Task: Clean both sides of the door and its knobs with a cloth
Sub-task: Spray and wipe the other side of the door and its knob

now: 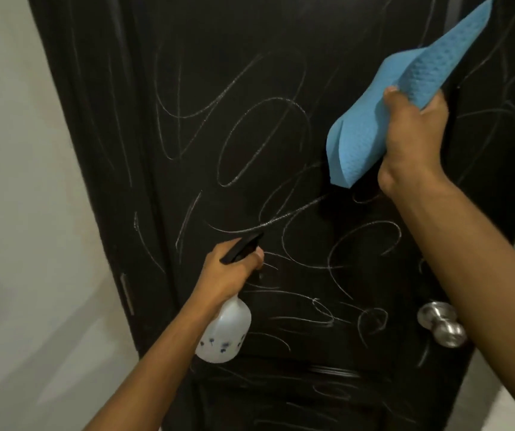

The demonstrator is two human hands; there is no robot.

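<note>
Spray and wipe on a chalk-scrawled door [250,135], with smearing the likely risk.

Left hand [228,275] wrapped shut around spray bottle [223,334]; right hand [411,135] clenched on blue cloth [374,126], loosely bunched near upper panel. Could merely drag chalk; dangling fold might miss marks; knob [442,323] untouched, lower right.

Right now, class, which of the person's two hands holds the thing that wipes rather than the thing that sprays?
The right hand, raised high on the door, grips the blue cloth; the lower left hand holds the spray bottle.
</note>
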